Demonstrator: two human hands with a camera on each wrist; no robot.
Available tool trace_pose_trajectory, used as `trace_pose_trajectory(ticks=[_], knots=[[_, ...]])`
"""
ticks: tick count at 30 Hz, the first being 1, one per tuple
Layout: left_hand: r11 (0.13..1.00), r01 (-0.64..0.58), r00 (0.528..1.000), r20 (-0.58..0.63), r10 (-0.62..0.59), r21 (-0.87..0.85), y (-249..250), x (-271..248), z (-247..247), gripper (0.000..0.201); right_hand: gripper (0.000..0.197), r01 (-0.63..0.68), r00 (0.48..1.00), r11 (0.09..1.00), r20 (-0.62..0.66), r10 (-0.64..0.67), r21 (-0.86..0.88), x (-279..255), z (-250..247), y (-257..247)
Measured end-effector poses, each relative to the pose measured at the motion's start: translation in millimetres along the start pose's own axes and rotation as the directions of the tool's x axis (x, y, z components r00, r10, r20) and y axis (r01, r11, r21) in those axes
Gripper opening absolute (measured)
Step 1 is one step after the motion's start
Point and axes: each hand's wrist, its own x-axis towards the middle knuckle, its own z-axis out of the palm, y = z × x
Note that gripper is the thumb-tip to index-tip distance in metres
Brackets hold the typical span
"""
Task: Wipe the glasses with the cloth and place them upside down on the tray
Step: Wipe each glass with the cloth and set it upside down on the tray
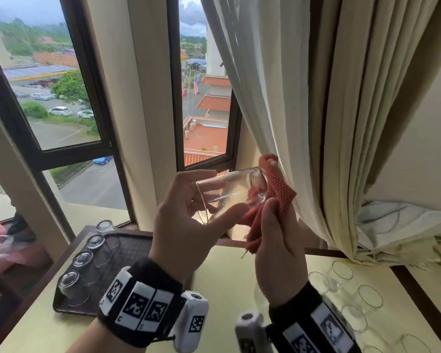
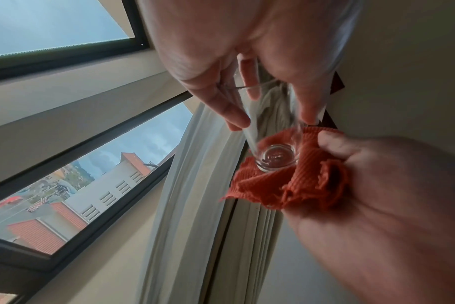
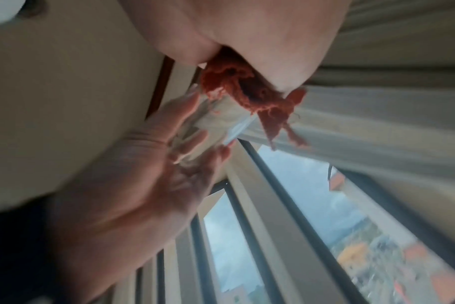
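Head view: four wiped glasses (image 1: 83, 259) stand inverted along the tray (image 1: 127, 248)'s left edge; the left hand (image 1: 186, 225) grips a fifth glass (image 1: 229, 192), the right hand (image 1: 278, 253) clutching the cloth (image 1: 278, 192) round its base; several more wait at the table (image 1: 222, 271)'s right edge.

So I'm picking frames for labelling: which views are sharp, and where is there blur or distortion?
Head view: mostly sharp, wide-angle bend in the window frames, glass clear against bright daylight. Left wrist: glass base and cloth fairly sharp, right hand soft. Right wrist: blurred throughout, left hand smeared.
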Motion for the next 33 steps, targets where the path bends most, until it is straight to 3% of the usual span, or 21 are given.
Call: trace_pose_trajectory(ticks=[3, 5, 9, 11, 13, 16, 19, 21, 24, 28, 31, 33], knots=[[0.999, -0.018, 0.999, 0.049, 0.019, -0.027, 4.9, -3.7, 2.8, 0.06, 0.025, 0.02, 0.999, 1.0, 0.034, -0.019, -0.021, 22.8, -12.6, -8.4], [0.999, -0.033, 0.995, 0.098, 0.034, -0.017, 3.8, -6.1, 3.3, 0.059, 0.03, -0.118, 0.993, 0.987, 0.023, 0.116, 0.114, 37.1, -19.4, -12.0], [1.0, 0.008, 0.993, 0.117, -0.007, -0.005, -12.2, -5.0, 1.7, 0.062, 0.048, -0.436, 0.894, 0.801, 0.095, 0.438, 0.41, 36.0, -18.4, -7.7], [0.997, 0.078, 0.992, 0.104, -0.076, -0.013, -20.9, -2.2, 2.5, 0.065, 0.046, -0.484, 0.862, 0.739, 0.111, 0.495, 0.469, 25.3, -11.3, 0.5], [0.985, 0.173, 0.976, 0.133, -0.175, 0.025, -25.7, 2.5, 3.5, 0.069, 0.041, -0.46, 0.869, 0.749, 0.066, 0.491, 0.477, 16.7, -5.9, 11.8], [0.946, 0.28, 0.915, 0.251, -0.315, 0.165, -32.3, 5.3, 4.2, 0.073, 0.035, -0.365, 0.912, 0.844, -0.03, 0.409, 0.392, 15.4, -4.4, 18.5], [0.903, 0.381, 0.858, 0.288, -0.425, 0.196, -33.4, 1.3, 10.6, 0.071, 0.03, -0.159, 0.986, 0.987, -0.052, 0.16, 0.019, 22.6, -11.6, 19.4], [0.878, 0.456, 0.825, 0.301, -0.478, 0.145, -33.3, -1.6, 15.8, 0.069, 0.03, -0.084, 0.996, 0.99, 0.005, 0.085, -0.113, 27.2, -15.9, 16.5], [0.817, 0.575, 0.756, 0.35, -0.552, 0.047, -33.9, -0.7, 18.4, 0.068, 0.024, -0.095, 0.995, 0.983, 0.008, 0.097, -0.159, 32.3, -23.3, 16.7], [0.616, 0.747, 0.656, 0.425, -0.624, -0.248, -34.3, 6.2, 17.8, 0.064, 0.03, -0.111, 0.991, 0.974, -0.101, 0.092, -0.198, 37.5, -30.5, 19.8], [0.481, 0.785, 0.618, 0.459, -0.638, -0.39, -28.2, 11.1, 19.8, 0.049, 0.036, 0.025, 0.968, 0.954, -0.232, -0.098, -0.298, 31.2, -28.6, 10.2], [0.38, 0.783, 0.606, 0.467, -0.644, -0.493, -26.4, 12.7, 21.3, 0.063, 0.027, 0.206, 0.934, 0.908, -0.205, -0.294, -0.364, 20.8, -21.5, -3.0]])
